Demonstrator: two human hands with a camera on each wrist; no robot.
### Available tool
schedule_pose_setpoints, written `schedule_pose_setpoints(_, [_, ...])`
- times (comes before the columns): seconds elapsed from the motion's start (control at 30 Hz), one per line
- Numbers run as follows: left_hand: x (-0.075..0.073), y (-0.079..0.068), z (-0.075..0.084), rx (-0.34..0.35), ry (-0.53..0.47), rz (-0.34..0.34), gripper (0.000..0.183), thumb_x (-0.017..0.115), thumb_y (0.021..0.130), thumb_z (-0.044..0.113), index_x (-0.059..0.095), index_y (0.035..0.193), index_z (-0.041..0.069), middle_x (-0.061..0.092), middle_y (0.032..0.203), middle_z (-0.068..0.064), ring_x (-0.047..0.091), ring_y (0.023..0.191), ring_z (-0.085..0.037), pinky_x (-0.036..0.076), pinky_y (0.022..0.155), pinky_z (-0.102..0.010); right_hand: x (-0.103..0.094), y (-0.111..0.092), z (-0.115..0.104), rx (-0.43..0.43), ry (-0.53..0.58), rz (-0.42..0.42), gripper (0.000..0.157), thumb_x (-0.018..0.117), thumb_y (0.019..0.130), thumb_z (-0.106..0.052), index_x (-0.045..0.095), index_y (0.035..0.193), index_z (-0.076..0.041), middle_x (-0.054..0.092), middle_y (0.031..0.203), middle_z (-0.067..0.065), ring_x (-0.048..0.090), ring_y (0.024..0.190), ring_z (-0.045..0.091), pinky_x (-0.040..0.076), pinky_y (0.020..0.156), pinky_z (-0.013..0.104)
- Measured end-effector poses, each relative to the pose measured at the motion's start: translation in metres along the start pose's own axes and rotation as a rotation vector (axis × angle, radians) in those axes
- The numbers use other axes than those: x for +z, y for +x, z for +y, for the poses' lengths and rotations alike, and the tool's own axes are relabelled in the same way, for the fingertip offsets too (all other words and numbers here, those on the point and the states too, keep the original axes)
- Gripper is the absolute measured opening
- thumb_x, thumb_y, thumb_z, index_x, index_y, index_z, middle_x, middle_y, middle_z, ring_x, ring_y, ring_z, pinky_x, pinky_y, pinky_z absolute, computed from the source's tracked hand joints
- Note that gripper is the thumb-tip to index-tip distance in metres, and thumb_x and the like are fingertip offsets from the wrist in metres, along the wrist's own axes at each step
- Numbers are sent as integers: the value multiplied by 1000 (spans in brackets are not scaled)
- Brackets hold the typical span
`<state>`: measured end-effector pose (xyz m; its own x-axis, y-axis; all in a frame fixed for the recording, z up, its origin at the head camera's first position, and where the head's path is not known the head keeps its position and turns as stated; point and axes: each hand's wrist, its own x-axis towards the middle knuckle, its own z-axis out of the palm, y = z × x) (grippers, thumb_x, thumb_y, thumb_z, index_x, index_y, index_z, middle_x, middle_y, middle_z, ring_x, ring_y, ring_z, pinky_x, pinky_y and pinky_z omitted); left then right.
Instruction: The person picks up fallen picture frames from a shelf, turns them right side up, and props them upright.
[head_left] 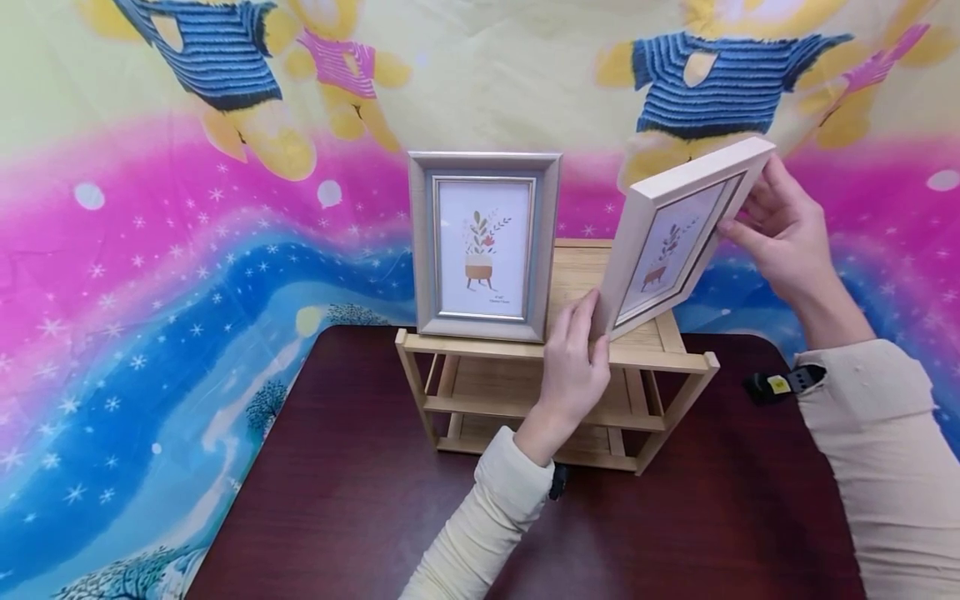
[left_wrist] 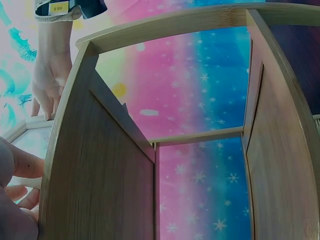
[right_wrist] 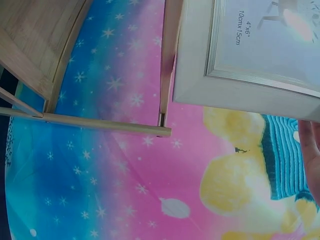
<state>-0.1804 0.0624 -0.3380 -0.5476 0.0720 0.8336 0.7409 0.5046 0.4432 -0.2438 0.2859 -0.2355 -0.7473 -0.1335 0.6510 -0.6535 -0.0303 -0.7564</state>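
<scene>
Both hands hold a cream picture frame (head_left: 670, 247) over the right side of the wooden shelf rack (head_left: 525, 382). It is turned at an angle and leans, its plant picture facing left and forward. My right hand (head_left: 797, 229) grips its upper right edge, thumb in front and fingers behind. Low on its left side, the fingers of my left hand (head_left: 573, 367) hold the edge, close over the rack's front rail. In the right wrist view, the frame's corner (right_wrist: 192, 90) shows beside the rack, with part of my right hand (right_wrist: 312, 160). A second picture frame (head_left: 422, 258) stands upright on the rack's top left.
The rack has several tiers and stands on a dark red-brown table (head_left: 337, 500). Behind hangs a colourful cloth (head_left: 225, 192) with bears and snowflakes. Black straps are at both wrists; the right strap (head_left: 783, 383) carries a yellow label.
</scene>
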Motion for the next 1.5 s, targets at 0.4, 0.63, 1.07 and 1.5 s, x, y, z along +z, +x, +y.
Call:
schedule_pose_setpoints(0.4, [0,3,2,-23,27,-16,43,63,80,-1,50,121,-7,56,109,-18,56,102,-26,40,92,-21,19,7,-14,-96,-66,164,63,59,78,9,42,136,-7,53,120,15,51,105,25,48,81,20])
schedule_pose_setpoints(0.63, [1,4,2,-23,31,-5,44,64,79,-2,50,120,-7,56,108,-18,56,101,-25,41,92,-21,34,2,-31,24,-312,277,54,60,82,-3,48,133,-14,46,128,4,46,110,18,43,90,24])
schedule_pose_setpoints(1.07, [6,6,9,22,47,47,41,66,75,-3,53,114,-6,56,102,-16,57,93,-24,45,87,-23,34,11,-25,15,-242,177,55,60,82,-17,46,134,-12,45,132,6,43,119,21,41,94,26])
schedule_pose_setpoints(1.5, [10,2,15,63,-11,38,36,68,76,5,56,109,-2,56,101,-13,55,93,-21,44,84,-19,33,20,-15,-80,89,65,66,73,76,-29,48,130,-1,50,123,15,50,110,25,47,84,23])
